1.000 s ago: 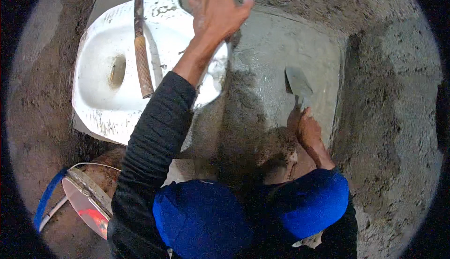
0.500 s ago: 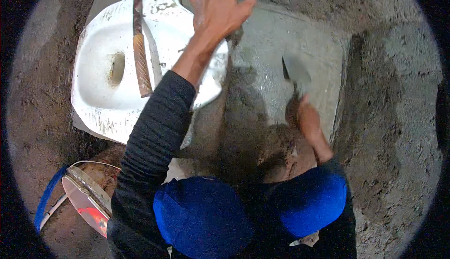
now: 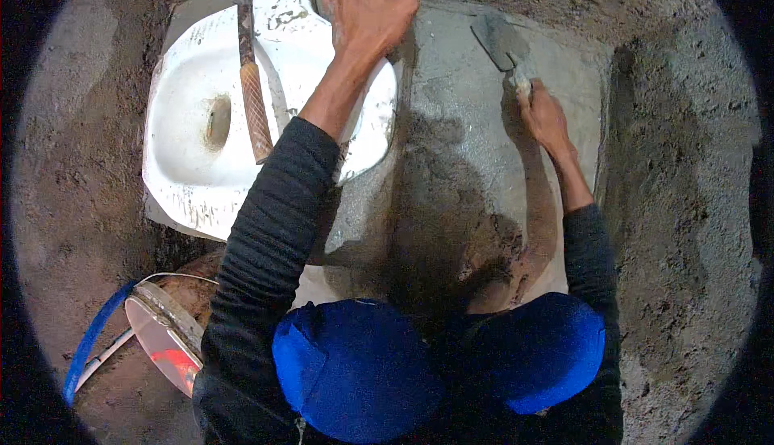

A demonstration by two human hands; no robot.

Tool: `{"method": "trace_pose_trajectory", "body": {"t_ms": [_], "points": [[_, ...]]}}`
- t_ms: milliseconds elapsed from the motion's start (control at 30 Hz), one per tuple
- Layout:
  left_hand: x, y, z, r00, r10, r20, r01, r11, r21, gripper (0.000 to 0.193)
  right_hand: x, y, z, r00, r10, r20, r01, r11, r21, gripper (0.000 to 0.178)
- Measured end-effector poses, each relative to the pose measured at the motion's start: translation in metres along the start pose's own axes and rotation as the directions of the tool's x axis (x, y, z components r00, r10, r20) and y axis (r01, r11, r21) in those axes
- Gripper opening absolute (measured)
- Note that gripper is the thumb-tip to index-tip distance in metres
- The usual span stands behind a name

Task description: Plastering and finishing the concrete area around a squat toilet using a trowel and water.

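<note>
My right hand (image 3: 547,119) is closed round the handle of a trowel (image 3: 498,42), whose flat blade lies against or just over the wet grey cement slab (image 3: 451,74). At the top, my left hand (image 3: 367,8) reaches past the right edge of a white squat toilet pan (image 3: 193,155). Its thumb is spread away from the fingers, and the fingertips are cut off by the picture's edge. It seems to lean there holding nothing. Across the cement-smeared pan lies a hammer (image 3: 255,110) with a tan textured grip, its head up by the top edge.
A tilted bucket (image 3: 165,340) with something red inside sits at the lower left, beside a blue strip (image 3: 90,348) and a thin pale pipe (image 3: 105,358). Rough earth (image 3: 677,203) surrounds the slab. My knees in blue cloth (image 3: 355,368) fill the lower middle.
The trowel in my right hand has moved away from me, up the slab toward its far edge. My left hand stays by the pan, and the whole view has shifted slightly.
</note>
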State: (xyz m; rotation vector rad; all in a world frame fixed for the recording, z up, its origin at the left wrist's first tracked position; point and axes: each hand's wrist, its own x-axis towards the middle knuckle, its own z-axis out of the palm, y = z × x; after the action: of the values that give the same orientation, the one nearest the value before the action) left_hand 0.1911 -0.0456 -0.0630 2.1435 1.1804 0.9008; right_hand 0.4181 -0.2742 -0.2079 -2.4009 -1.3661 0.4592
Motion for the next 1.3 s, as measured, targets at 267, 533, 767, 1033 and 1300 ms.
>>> {"method": "trace_pose_trajectory", "body": {"t_ms": [267,533,767,1033,1300], "points": [[-0.004,-0.008,0.001,0.993,0.07,-0.092,-0.061,0.993,0.104,0.048,0.006,-0.028,0.042,0.985,-0.097,0.144,0.092,0.995,0.042,0.039],[0.001,-0.015,0.001,0.993,0.072,-0.096,-0.061,0.991,0.118,0.054,-0.109,-0.04,0.01,0.854,-0.206,0.478,0.163,0.978,0.131,0.036],[-0.003,-0.011,0.014,0.996,0.066,-0.062,-0.058,0.991,0.118,0.057,-0.068,-0.026,0.033,0.973,-0.009,0.23,0.007,1.0,0.013,0.035],[0.005,-0.007,0.008,0.999,-0.015,0.037,0.009,0.988,0.154,0.06,-0.108,-0.021,-0.001,0.938,-0.141,0.318,0.143,0.99,0.017,0.041],[0.003,-0.027,0.018,0.975,0.103,-0.199,-0.088,0.993,0.085,0.052,0.068,-0.016,0.018,0.969,-0.216,0.123,0.227,0.971,-0.081,0.04]]}}
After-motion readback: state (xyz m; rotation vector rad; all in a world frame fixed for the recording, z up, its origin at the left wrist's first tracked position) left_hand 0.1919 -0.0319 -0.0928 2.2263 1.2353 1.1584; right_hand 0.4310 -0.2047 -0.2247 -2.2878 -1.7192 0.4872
